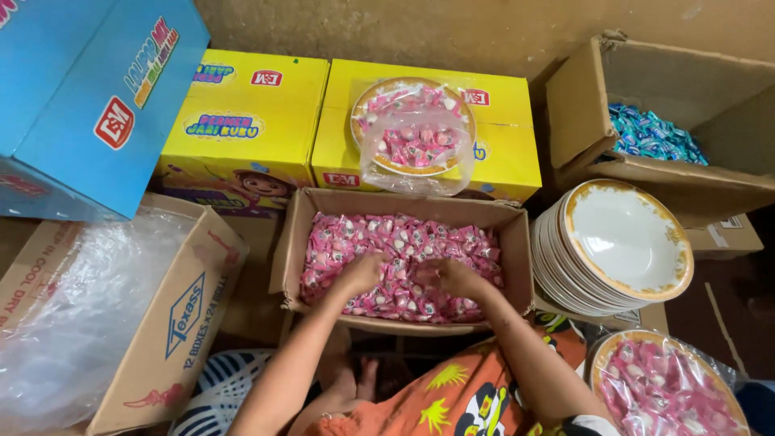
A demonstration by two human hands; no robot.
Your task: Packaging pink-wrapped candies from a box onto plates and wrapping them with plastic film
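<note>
Both grips dig, fingers curled, into pink candies (404, 242) — left hand (361, 273), right hand (449, 277) — cardboard box (517, 242) on floor.

My hands, left (361, 273) and right (449, 277), lie in the candy box (517, 242); stacked plates (626, 242) sit right, a bagged plate (416, 129) behind.

matt cardboard box (517, 242), glossy wrapped candies (404, 242), glazed plates (626, 242)

Open brown carton (517, 242) at centre holds pink-wrapped sweets (404, 262). Two yellow rectangular boxes (258, 121) stand behind it. Large blue box (73, 89) upper left. Brown carton (173, 323) with clear plastic liner at left. Open carton (581, 105) of blue-wrapped sweets (654, 133) upper right.
</note>
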